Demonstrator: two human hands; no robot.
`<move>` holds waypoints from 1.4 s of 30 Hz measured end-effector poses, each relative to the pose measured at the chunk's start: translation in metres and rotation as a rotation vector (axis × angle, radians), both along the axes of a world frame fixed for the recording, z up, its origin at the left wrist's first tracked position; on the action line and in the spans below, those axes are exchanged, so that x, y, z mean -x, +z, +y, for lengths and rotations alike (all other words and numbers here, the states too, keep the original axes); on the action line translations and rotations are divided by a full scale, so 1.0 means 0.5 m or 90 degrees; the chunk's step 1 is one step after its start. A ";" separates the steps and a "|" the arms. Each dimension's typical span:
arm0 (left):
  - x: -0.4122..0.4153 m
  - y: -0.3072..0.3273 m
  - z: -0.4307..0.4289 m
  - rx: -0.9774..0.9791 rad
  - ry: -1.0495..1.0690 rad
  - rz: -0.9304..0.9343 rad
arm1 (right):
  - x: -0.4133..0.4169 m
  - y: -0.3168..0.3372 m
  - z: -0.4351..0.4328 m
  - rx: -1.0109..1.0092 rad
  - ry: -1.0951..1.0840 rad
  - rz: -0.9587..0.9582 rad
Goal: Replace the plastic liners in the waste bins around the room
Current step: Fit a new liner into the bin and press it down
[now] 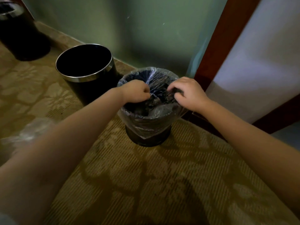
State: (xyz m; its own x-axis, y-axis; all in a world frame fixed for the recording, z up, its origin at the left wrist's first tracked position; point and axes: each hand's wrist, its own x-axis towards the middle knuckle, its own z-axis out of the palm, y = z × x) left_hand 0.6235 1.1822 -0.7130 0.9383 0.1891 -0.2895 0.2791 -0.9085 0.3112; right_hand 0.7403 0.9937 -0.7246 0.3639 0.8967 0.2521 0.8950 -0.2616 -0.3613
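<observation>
Both hands are working at the mouth of the lined bin [146, 139], which is standing on the carpet [146, 184] near the green wall [146, 30] and beside a wooden door frame [224, 38]; the left hand [135, 91] is curling into a fist, pinching the liner [146, 121] over the opening; the right hand [188, 93] is gripping a bunched fold of the same liner, fingers curled; the liner is draping over the rim and down the outside; a bare bin [86, 79] with a chrome rim is standing just to the left; a third bin [21, 38] is sitting farther back; crumpled clear plastic [32, 129] is lying on the carpet by the left forearm.
</observation>
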 end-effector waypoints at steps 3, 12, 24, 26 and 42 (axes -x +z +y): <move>0.000 -0.049 -0.010 -0.221 -0.074 0.211 | 0.021 0.011 0.065 0.005 -0.047 0.033; 0.019 -0.029 0.033 -0.292 -0.065 0.169 | 0.034 -0.050 0.178 0.478 0.041 -0.074; 0.029 -0.058 0.059 -0.282 -0.095 0.116 | 0.080 -0.044 0.164 0.796 0.104 0.069; 0.030 -0.060 0.057 -0.290 -0.101 0.114 | 0.079 -0.044 0.159 0.760 0.105 0.065; 0.026 -0.070 0.052 -0.287 -0.106 -0.018 | 0.055 -0.021 0.123 0.494 0.042 -0.088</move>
